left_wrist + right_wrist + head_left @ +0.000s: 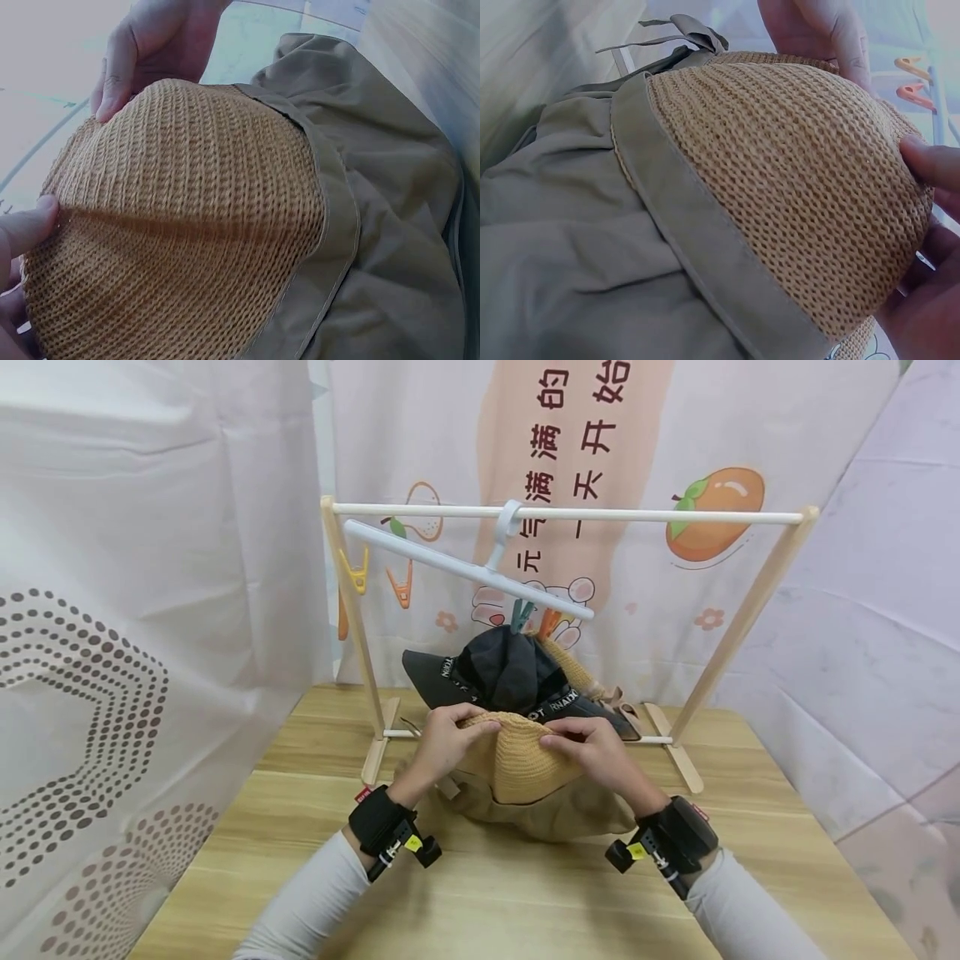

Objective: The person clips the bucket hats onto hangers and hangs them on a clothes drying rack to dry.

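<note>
A sun hat with a tan knitted crown (528, 768) and a khaki cloth brim (555, 818) is held just above the table, in front of the rack. My left hand (448, 742) pinches the crown's far edge on the left, thumb on the near side. On the right of the same edge, my right hand (596, 747) grips it between thumb and fingers. The left wrist view shows the knit (187, 157) creased between both hands. Seen from the right wrist, the right thumb (926, 159) presses on the knit; some fingers are hidden behind it.
A wooden rack (738, 622) with a white rail carries a tilted pale hanger (457, 564). Below its lower end are a teal clip (521, 615), an orange clip (549, 623), a black hat (506, 668) and another knitted hat (570, 668). More clips, including a yellow one (356, 572), hang left.
</note>
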Available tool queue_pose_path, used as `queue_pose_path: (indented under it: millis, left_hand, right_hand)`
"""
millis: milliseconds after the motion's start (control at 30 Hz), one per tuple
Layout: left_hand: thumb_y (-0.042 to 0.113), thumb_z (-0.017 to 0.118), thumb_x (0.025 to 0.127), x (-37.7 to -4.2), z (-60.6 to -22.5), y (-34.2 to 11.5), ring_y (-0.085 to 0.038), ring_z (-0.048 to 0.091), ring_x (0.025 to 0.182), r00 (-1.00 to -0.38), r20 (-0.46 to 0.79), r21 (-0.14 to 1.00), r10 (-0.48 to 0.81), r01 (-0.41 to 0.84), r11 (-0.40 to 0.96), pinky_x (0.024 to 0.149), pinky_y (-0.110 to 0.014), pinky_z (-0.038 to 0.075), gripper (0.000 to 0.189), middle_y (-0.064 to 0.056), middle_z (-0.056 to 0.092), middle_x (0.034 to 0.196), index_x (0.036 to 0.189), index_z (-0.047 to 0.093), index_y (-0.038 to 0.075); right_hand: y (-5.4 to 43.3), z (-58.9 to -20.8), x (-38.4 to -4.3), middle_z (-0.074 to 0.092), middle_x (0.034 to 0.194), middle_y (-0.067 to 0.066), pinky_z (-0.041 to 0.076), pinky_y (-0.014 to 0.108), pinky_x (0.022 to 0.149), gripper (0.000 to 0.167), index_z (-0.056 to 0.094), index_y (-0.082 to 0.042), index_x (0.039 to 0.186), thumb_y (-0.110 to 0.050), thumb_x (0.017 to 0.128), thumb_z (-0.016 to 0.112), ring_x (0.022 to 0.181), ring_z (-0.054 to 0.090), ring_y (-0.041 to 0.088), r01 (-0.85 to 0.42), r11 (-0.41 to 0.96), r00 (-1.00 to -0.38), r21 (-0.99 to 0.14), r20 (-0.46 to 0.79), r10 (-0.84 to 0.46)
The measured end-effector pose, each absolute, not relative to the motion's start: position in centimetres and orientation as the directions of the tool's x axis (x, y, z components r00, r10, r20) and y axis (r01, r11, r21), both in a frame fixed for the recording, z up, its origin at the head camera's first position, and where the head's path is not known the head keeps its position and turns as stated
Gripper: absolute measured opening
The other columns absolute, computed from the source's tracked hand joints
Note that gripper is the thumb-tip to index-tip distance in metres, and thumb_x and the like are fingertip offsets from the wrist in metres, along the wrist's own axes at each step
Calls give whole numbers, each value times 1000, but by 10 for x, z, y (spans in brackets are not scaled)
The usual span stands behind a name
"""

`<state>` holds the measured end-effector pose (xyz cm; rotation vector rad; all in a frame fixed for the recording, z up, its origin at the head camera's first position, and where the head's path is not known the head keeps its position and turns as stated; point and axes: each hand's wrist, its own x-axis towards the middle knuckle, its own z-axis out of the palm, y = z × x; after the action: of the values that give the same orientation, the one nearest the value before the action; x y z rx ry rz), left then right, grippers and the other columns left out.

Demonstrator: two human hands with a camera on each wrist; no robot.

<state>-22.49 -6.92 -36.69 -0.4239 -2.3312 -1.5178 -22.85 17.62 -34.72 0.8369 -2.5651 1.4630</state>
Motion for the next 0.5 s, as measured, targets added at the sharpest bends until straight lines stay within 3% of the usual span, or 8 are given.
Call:
queue_pose_path:
  millis: [333,500]
  left_hand:
    - [22,77,84,-225,-367,-79,-7,48,61,-893,450,837,20,429,338,55,-19,37,18,-5,66,73,94,76,7]
    - [20,74,86,-225,-366,-82,-6,49,62,-883,467,816,35,446,368,56,-19,39,22,-10,68,77,101,75,4]
  right_hand:
    - [162,-346,-232,69,87,9,42,21,57,20,75,-7,102,-23,90,71,68,52,8,-428,399,-859,-811,228,-458]
    - [157,-346,-229,68,81,5,39,21,54,18,75,-9,100,-23,89,72,63,49,8,-457,430,-856,-779,253,-451]
